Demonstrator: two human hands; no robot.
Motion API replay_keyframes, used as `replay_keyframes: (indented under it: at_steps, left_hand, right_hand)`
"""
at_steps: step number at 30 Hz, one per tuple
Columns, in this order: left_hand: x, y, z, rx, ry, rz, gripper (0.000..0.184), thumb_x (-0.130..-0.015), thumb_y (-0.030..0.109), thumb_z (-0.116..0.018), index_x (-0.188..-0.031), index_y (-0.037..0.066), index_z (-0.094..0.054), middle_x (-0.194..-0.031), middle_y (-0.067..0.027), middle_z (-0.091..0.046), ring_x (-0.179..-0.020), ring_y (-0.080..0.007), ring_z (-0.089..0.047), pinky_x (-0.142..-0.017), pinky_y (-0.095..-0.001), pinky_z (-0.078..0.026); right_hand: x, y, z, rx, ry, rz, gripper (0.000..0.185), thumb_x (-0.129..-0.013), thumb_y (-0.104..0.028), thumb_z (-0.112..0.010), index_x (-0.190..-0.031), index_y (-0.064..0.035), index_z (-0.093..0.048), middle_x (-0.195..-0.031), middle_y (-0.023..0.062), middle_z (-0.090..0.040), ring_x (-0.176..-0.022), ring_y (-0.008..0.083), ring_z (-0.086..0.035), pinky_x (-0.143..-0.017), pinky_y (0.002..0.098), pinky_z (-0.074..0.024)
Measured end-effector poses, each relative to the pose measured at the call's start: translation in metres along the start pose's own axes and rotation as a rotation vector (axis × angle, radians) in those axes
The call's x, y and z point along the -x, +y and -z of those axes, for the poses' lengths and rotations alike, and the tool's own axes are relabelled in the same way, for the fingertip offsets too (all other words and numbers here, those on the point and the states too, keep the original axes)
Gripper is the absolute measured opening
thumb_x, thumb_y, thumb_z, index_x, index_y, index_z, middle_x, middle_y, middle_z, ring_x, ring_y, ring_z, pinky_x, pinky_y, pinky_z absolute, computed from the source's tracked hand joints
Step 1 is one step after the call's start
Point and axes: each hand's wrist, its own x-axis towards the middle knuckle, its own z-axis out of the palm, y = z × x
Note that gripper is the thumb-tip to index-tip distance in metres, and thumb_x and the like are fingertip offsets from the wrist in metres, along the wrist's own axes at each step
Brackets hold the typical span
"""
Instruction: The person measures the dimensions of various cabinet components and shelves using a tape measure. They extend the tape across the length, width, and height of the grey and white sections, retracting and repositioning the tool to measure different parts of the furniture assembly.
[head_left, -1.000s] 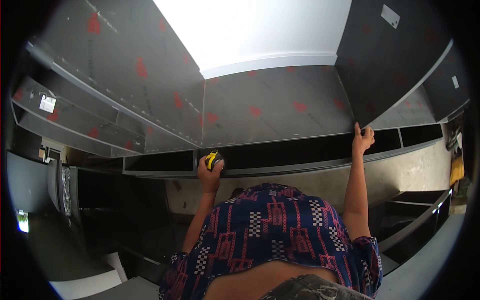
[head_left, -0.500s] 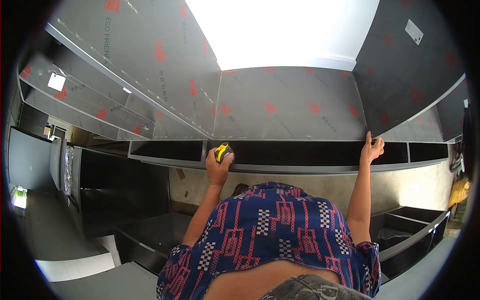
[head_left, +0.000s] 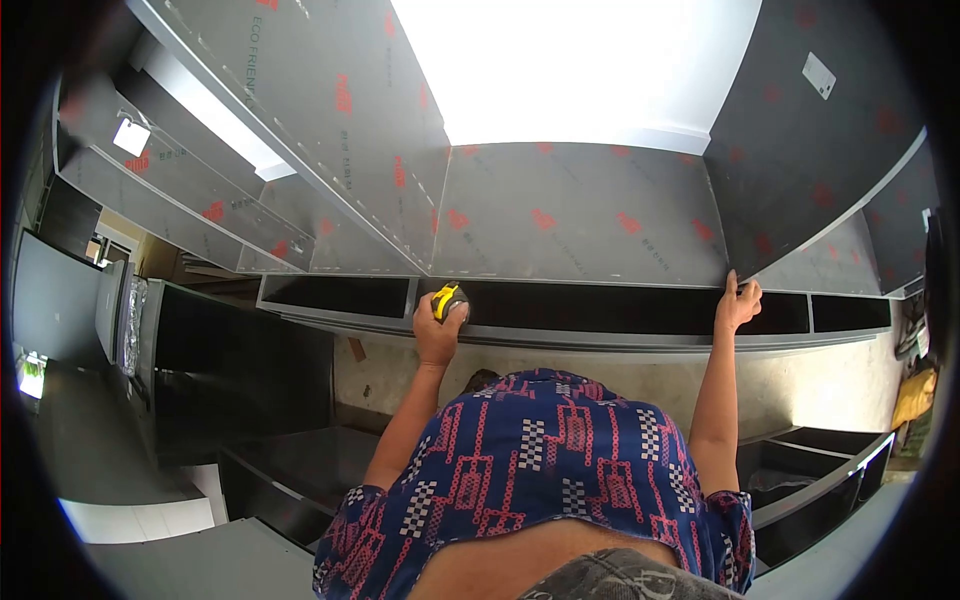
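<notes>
My left hand (head_left: 437, 338) is closed around a yellow and black tape measure (head_left: 449, 302) at the front edge of the cabinet's grey bottom panel (head_left: 580, 225). Over at the right, my right hand (head_left: 739, 306) has its fingers curled at the foot of an upright panel (head_left: 815, 160), one fingertip touching the corner where it meets the bottom panel. What those fingers pinch, if anything, is too small to see. I cannot make out a tape blade between the hands. Below the panel's edge runs a row of dark open compartments (head_left: 590, 312).
A tall printed divider (head_left: 330, 120) rises on the left, with more shelving (head_left: 190, 200) beyond it. Dark cabinet pieces (head_left: 240, 360) stand behind me at left, and another open carcass (head_left: 815, 470) is at lower right. A concrete floor (head_left: 620, 375) shows beneath.
The view has shifted slightly, so the left shelving sits further right. Both hands stay at the same spots on the cabinet, the left still holding the tape measure.
</notes>
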Motion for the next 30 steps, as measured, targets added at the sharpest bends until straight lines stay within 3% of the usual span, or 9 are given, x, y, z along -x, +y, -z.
replay_keyframes:
  at_steps: [8,15,25,30]
  left_hand:
    - [-0.004,-0.011,-0.003,-0.05,0.043,-0.065,0.041,-0.069,0.024,-0.074,-0.096,-0.001,-0.055,-0.085,-0.0178,-0.061,-0.08,-0.0329,-0.059,-0.072,-0.0389,-0.047]
    - [-0.009,-0.01,-0.002,-0.023,0.012,-0.016,0.041,-0.069,0.023,-0.072,-0.096,-0.002,-0.055,-0.082,-0.0168,-0.062,-0.076,-0.029,-0.06,-0.071,-0.0379,-0.048]
    - [-0.008,-0.002,-0.001,-0.028,-0.031,0.009,0.041,-0.071,0.025,-0.071,-0.096,-0.003,-0.055,-0.086,-0.0175,-0.062,-0.078,-0.0281,-0.06,-0.072,-0.0367,-0.048]
    - [-0.001,0.005,-0.005,-0.034,-0.022,-0.025,0.039,-0.071,0.024,-0.071,-0.094,-0.002,-0.055,-0.085,-0.017,-0.061,-0.078,-0.029,-0.059,-0.072,-0.0376,-0.047]
  right_hand:
    - [0.002,-0.007,0.002,0.043,-0.084,0.031,0.05,-0.08,-0.045,-0.065,-0.109,-0.0052,-0.059,-0.123,0.0108,-0.051,-0.109,0.0383,-0.044,-0.09,0.0477,-0.0387]
    - [0.007,-0.009,-0.005,-0.059,-0.096,0.017,0.049,-0.08,-0.045,-0.065,-0.108,-0.0048,-0.058,-0.125,0.0108,-0.049,-0.114,0.0387,-0.039,-0.092,0.0475,-0.0366]
    - [0.004,-0.009,-0.007,-0.047,-0.064,-0.038,0.058,-0.083,-0.044,-0.063,-0.125,-0.007,-0.051,-0.125,0.0137,-0.048,-0.117,0.0374,-0.036,-0.095,0.0467,-0.0342]
    - [-0.002,0.003,-0.005,-0.086,-0.061,-0.03,0.058,-0.083,-0.044,-0.063,-0.125,-0.0061,-0.051,-0.125,0.0143,-0.049,-0.116,0.038,-0.037,-0.095,0.0461,-0.0335]
